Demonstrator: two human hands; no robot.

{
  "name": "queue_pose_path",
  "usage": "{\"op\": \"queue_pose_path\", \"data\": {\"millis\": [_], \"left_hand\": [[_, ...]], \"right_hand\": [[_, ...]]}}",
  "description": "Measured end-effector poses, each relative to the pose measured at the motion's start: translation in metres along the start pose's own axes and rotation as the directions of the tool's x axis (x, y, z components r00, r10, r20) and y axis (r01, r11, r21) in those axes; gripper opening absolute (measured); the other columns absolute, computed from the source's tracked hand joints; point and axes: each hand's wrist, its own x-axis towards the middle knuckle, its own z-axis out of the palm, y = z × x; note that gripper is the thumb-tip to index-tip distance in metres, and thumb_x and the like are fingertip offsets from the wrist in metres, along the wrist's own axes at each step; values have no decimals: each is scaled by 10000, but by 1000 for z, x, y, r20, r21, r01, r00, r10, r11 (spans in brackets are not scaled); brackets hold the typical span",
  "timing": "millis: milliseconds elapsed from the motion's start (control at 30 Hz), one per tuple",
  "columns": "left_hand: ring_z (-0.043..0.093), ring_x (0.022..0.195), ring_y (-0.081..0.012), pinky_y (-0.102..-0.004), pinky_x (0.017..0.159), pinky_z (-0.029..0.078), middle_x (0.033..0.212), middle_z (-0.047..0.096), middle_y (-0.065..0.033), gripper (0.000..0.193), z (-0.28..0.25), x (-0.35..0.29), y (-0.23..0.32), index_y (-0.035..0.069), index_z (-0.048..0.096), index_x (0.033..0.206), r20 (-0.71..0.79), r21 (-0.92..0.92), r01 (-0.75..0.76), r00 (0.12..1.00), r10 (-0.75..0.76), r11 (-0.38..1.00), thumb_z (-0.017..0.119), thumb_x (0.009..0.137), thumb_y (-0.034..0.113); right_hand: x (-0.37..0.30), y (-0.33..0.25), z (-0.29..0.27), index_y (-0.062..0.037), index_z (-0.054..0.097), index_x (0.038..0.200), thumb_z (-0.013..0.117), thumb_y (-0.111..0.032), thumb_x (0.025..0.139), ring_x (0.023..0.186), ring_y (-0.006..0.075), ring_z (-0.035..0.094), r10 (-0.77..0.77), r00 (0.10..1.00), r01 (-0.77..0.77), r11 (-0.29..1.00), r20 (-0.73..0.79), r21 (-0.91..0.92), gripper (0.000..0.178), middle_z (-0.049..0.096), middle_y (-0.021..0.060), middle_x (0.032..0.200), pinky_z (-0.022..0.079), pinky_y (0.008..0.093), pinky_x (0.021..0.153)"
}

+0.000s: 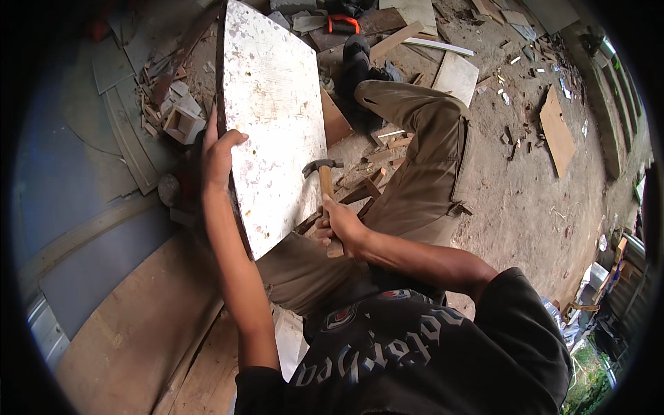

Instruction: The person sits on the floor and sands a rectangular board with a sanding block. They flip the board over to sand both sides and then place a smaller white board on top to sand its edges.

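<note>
A white, stained wooden board (277, 124) with a dark edge stands tilted in front of me. My left hand (220, 155) grips its left edge, the thumb lying on the white face and the other fingers behind it. In my right hand (342, 228) is a claw hammer (326, 181), its wooden handle wrapped by my fingers. The dark metal head is close to the board's lower right edge; whether it touches, I cannot tell. My knee, in brown trousers (429, 145), is bent to the right of the board.
Wood scraps (370, 187) lie under and beside my leg. A saw with an orange handle (344, 25) is at the far side. A brown board piece (557, 131) lies on the dirt floor to the right. A small wooden box (183, 124) sits among debris at left.
</note>
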Motion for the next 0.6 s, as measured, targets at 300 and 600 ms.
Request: {"op": "queue_pose_path", "data": {"millis": [300, 600], "left_hand": [[547, 1232, -226, -307, 1068, 399, 1399, 560, -151, 849, -7, 1, -16, -25, 300, 1559, -22, -102, -45, 999, 43, 994, 543, 746, 15], [569, 1221, -252, -333, 1054, 432, 1398, 555, -164, 830, -16, -3, -13, -3, 330, 1549, -16, -131, 36, 999, -38, 991, 530, 744, 20]], "right_hand": [[105, -65, -11, -86, 399, 983, 379, -382, 1092, 508, 109, 391, -241, 962, 233, 970, -131, -73, 316, 406, 11, 736, 431, 319, 443], [102, -88, 3, -41, 435, 1017, 402, -411, 1092, 482, 133, 419, -289, 957, 278, 930, -12, -240, 379, 412, 14, 679, 450, 332, 441]]}}
